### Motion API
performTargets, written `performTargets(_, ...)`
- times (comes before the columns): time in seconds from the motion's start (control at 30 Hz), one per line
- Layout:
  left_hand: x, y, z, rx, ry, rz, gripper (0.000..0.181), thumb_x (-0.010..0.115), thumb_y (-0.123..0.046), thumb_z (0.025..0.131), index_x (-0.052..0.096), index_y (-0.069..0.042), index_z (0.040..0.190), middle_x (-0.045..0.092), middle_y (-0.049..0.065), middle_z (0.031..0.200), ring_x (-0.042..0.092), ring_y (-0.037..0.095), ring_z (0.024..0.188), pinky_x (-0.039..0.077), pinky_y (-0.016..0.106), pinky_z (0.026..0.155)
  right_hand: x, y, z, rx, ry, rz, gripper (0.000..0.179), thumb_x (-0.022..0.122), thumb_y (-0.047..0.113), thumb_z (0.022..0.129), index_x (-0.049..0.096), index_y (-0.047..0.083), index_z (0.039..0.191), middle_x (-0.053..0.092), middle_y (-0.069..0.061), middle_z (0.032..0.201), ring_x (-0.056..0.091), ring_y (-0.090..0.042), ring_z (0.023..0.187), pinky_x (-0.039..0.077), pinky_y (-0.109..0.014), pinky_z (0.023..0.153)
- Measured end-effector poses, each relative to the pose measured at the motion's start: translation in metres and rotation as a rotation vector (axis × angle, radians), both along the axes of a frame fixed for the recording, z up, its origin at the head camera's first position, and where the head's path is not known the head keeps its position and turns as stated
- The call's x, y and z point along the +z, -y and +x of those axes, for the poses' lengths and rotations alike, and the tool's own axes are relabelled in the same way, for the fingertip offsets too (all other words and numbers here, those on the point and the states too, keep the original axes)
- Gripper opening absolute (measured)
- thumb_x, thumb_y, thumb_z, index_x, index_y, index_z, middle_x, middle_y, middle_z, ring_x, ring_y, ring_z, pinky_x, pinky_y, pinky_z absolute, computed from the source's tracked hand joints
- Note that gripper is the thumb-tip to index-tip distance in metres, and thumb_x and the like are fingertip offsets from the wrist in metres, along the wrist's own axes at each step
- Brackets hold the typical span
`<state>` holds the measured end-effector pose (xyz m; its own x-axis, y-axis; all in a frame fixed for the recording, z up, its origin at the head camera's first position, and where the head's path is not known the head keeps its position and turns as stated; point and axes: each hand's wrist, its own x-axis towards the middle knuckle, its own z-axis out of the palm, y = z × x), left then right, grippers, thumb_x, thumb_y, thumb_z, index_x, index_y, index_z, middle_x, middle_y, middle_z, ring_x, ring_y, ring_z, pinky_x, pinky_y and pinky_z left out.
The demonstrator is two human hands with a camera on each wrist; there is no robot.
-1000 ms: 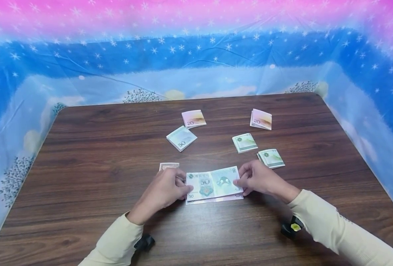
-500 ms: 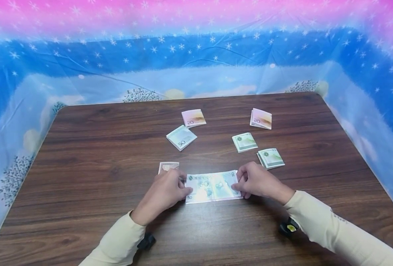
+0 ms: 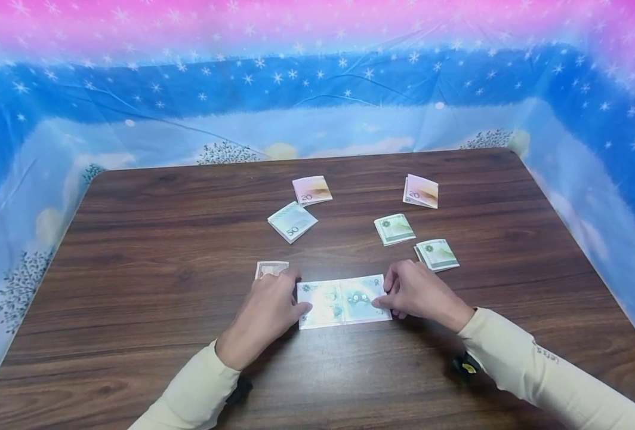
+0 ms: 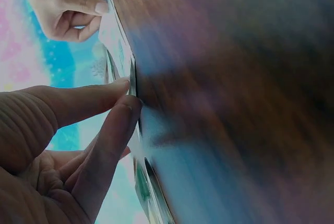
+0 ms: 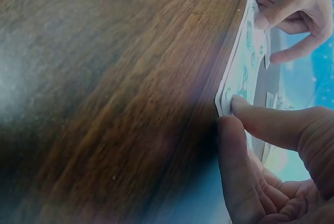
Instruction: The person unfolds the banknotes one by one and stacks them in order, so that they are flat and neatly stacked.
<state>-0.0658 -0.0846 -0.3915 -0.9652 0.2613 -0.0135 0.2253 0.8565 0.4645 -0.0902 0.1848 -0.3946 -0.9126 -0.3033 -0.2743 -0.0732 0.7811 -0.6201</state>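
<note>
An unfolded green 50 banknote (image 3: pixel 344 301) with a crease down its middle lies at the front centre of the table, glare whitening it. A thin rim of another note shows along its lower edge. My left hand (image 3: pixel 266 310) pinches the left end between thumb and finger. At the right end, my right hand (image 3: pixel 419 295) pinches the notes likewise. Both wrist views show thumb and fingertip meeting at the edges of the banknotes (image 5: pixel 245 62), low over the wood. Just behind my left hand lies a brownish note (image 3: pixel 272 269), partly covered by it.
Farther back on the brown wooden table (image 3: pixel 162 239) lie folded notes: a pink 20 (image 3: pixel 312 190) touching a green 50 (image 3: pixel 293 221), another pink 20 (image 3: pixel 421 192), and two green ones (image 3: pixel 394 229) (image 3: pixel 438 255) near my right hand. A patterned cloth (image 3: pixel 317 89) surrounds the table.
The upper 50 note has come down flush over the pinkish note that stuck out below it. Both hands have shifted slightly and keep hold of the ends.
</note>
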Motion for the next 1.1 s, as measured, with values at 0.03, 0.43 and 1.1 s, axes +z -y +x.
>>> performTargets(0.03,0.000,0.000,0.000,0.002,-0.003,-0.002,0.033,0.089,-0.016,0.076,0.067,-0.002,0.095,0.058,0.002,0.066,0.054,0.022,0.060,0.048,0.039,0.056,0.000,0.000,0.000,0.001,-0.004,0.001,0.029,0.087,0.015,0.080,0.059,0.007,0.079,0.063,0.003,0.057,0.062,-0.010,0.046,0.052,-0.028,0.046)
performTargets(0.43,0.017,0.002,0.005,-0.033,-0.106,0.023,0.022,0.084,-0.013,0.082,0.070,-0.001,0.096,0.062,-0.001,0.062,0.056,0.015,0.057,0.049,0.036,0.052,0.004,0.002,-0.003,0.040,-0.061,-0.046,0.028,0.085,0.016,0.082,0.060,0.005,0.081,0.061,0.002,0.059,0.059,-0.010,0.044,0.052,-0.029,0.044)
performTargets(1.1,0.018,0.020,-0.046,-0.087,-0.006,-0.092,0.057,0.064,-0.023,0.100,0.047,0.010,0.143,0.041,0.032,0.150,0.038,0.045,0.142,0.031,0.054,0.117,0.012,0.052,-0.077,-0.094,0.103,-0.340,0.039,0.078,0.011,0.086,0.064,-0.003,0.120,0.069,-0.015,0.110,0.066,-0.025,0.099,0.056,-0.035,0.085)
